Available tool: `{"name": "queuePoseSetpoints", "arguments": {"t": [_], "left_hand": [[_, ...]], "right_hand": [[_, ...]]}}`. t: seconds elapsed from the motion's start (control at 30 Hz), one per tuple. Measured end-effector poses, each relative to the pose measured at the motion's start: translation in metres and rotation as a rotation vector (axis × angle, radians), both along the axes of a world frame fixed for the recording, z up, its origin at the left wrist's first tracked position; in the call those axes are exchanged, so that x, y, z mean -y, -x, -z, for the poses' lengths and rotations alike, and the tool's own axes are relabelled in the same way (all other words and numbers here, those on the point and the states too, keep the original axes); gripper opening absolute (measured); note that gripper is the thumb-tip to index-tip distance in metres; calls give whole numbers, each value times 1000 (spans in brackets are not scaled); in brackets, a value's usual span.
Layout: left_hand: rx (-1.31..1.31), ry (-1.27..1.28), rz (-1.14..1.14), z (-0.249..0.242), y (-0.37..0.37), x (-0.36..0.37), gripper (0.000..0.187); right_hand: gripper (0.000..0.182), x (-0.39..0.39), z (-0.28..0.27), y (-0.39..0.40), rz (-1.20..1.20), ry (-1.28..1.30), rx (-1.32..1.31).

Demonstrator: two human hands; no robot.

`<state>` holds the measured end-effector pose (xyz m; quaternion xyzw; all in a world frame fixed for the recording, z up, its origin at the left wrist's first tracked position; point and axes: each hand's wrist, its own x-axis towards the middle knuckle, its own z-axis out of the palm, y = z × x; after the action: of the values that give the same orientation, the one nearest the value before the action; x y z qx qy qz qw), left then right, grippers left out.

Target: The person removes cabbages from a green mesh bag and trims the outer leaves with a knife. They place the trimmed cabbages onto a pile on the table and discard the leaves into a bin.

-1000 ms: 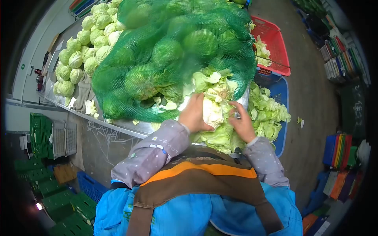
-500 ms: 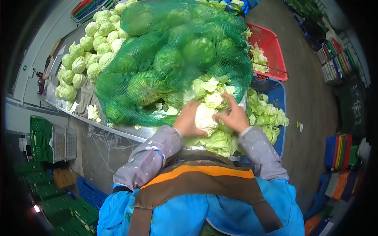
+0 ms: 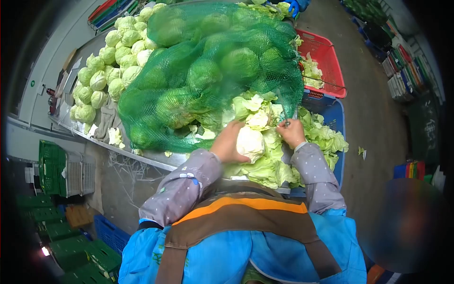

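My left hand (image 3: 229, 143) is wrapped round the left side of a pale, trimmed cabbage (image 3: 251, 145). Just right of that cabbage, my right hand (image 3: 292, 133) has its fingers pinched on a small dark metallic object (image 3: 286, 122), too small to name. Loose cabbage leaves (image 3: 265, 171) lie below and behind the cabbage. Beyond my hands a green mesh sack (image 3: 203, 71) full of cabbages covers much of the metal table (image 3: 161, 161), with leaf scraps near its opening.
Trimmed cabbages (image 3: 125, 35) are heaped at the table's left, near a grey cloth (image 3: 108, 122). On the right stand a blue crate (image 3: 336, 113) and a red crate (image 3: 333, 59), both with leaves. Another person's blue-gloved hand (image 3: 293, 6) shows at the top. Green crates (image 3: 51, 168) stand lower left.
My right hand has come off the cabbage and leaves, moved slightly right, and now pinches a small dark object. My left hand keeps its hold on the cabbage.
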<state>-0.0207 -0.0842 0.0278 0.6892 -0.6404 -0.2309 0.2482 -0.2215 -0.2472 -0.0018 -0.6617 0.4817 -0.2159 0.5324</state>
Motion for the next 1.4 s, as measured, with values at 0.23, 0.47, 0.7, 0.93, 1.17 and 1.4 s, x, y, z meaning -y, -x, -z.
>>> {"name": "queuePoseSetpoints", "arguments": {"t": [0.23,0.47,0.7,0.93,1.17,1.4], "left_hand": [[-84,-161,-407,-17,24,-20,115],[-616,11,-365,19,-25,-30,92],[-1274,-47,-518,2,-27,-50,86],[-822,115,-468,-74,2,-51,97],[-95,244,-433,-69,18,-52,90],[-74,106,-433,-28,18,-56,84]], "right_hand": [[66,-65,-50,-34,-334,126,57],[44,-37,29,-42,-251,48,-200],[37,-45,-30,-29,-32,550,-259],[52,-82,-124,-45,-293,636,171],[54,-94,-118,-48,-447,398,-207],[29,-81,1,-45,-506,319,-316]]}}
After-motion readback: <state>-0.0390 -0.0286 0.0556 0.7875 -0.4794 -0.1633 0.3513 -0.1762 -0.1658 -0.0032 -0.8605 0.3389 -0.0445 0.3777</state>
